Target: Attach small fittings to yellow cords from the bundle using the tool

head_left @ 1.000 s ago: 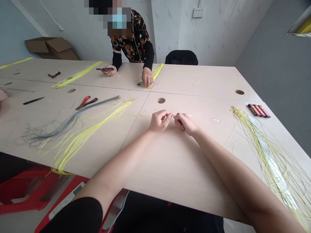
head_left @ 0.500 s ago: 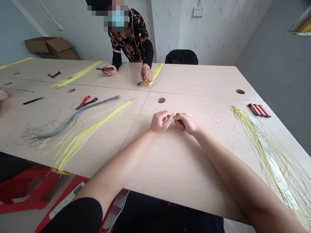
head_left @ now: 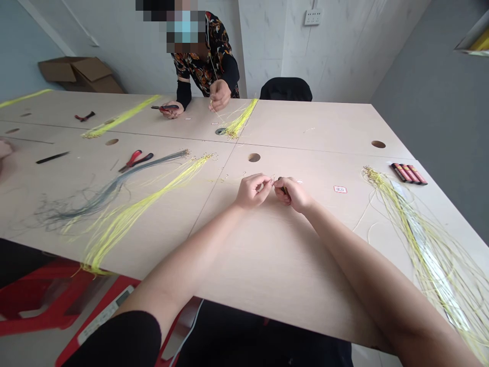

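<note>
My left hand point(head_left: 252, 191) is closed in a pinch above the table, thumb against fingertip, on something too tiny to make out. Close by, my right hand point(head_left: 293, 193) is wrapped round a small dark tool point(head_left: 281, 189), mostly hidden by the fingers. The fingertips of the two hands almost meet. A few tiny hook-like pieces point(head_left: 226, 177) lie on the table left of my hands. Farther left are a bundle of yellow lines point(head_left: 153, 201) and a bundle of grey lines point(head_left: 133, 171), both with small metal bits at their far ends.
Red-and-black pliers point(head_left: 133, 161) lie left. At right, yellowish lines point(head_left: 401, 204) spread beside several red-and-black battery-like cylinders point(head_left: 408, 174). A small label point(head_left: 340, 189) lies nearer. Across the table point(head_left: 324, 127), a co-worker point(head_left: 219, 46) holds pliers point(head_left: 165, 108). Another person's hand point(head_left: 4, 149) shows far left.
The co-worker's hand has lifted from the far yellow bundle toward their chest, drawing a thin line out of it. My own hands have hardly moved.
</note>
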The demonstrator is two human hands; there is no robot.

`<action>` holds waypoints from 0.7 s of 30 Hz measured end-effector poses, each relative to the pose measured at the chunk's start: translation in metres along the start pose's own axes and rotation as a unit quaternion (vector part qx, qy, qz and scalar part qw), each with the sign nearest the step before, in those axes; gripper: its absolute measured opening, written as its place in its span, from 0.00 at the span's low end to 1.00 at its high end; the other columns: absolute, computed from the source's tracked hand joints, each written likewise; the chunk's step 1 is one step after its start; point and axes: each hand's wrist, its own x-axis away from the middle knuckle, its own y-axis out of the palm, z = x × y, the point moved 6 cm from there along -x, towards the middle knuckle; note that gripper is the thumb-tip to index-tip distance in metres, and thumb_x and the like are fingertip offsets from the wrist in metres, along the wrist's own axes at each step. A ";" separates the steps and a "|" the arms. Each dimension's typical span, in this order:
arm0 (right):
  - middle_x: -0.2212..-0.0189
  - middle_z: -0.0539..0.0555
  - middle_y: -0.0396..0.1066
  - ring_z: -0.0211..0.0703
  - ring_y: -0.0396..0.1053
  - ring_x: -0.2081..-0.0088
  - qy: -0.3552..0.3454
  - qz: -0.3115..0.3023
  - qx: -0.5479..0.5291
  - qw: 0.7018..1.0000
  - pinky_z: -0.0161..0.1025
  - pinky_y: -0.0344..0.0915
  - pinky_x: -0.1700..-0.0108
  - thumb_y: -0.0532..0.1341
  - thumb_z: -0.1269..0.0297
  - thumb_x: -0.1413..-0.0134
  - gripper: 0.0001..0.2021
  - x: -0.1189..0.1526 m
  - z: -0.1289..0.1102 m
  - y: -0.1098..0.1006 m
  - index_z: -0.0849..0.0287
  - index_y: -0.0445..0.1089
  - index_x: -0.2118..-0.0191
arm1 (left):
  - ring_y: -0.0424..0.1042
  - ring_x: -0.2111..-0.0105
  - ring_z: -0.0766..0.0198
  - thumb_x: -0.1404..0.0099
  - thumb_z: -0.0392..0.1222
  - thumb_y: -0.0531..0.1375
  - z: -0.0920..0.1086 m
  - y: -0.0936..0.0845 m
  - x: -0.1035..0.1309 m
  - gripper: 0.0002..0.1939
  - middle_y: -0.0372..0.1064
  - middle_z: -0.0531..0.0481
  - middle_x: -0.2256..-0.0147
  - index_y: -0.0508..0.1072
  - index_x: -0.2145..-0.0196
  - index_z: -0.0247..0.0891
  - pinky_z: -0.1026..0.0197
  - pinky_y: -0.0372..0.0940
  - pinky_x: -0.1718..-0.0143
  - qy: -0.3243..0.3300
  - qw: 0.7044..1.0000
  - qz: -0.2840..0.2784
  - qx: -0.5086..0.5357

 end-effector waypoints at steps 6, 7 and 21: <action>0.88 0.46 0.45 0.29 0.39 0.84 -0.001 -0.005 0.005 1.000 0.32 0.38 0.82 0.55 0.60 0.58 0.14 0.000 0.000 0.000 0.58 0.51 0.85 | 0.55 0.82 0.72 0.36 0.41 0.54 -0.001 0.000 0.000 0.13 0.65 0.53 0.80 0.68 0.76 0.36 0.67 0.53 0.79 -0.010 1.000 -0.005 -0.003; 0.88 0.46 0.45 0.29 0.39 0.84 -0.001 -0.007 0.006 1.000 0.32 0.37 0.82 0.55 0.61 0.58 0.14 0.000 0.000 0.000 0.58 0.51 0.85 | 0.55 0.82 0.72 0.36 0.41 0.54 -0.001 0.000 0.000 0.13 0.65 0.53 0.80 0.68 0.77 0.36 0.67 0.53 0.79 -0.012 1.000 -0.005 -0.004; 0.85 0.43 0.46 0.28 0.43 0.82 -0.073 -0.018 0.105 0.992 0.32 0.41 0.80 0.64 0.51 0.57 0.22 0.009 -0.007 0.001 0.58 0.52 0.79 | 0.57 0.81 0.72 0.37 0.44 0.56 -0.018 -0.002 0.001 0.14 0.66 0.52 0.79 0.69 0.77 0.35 0.67 0.54 0.79 -0.087 0.996 0.000 0.014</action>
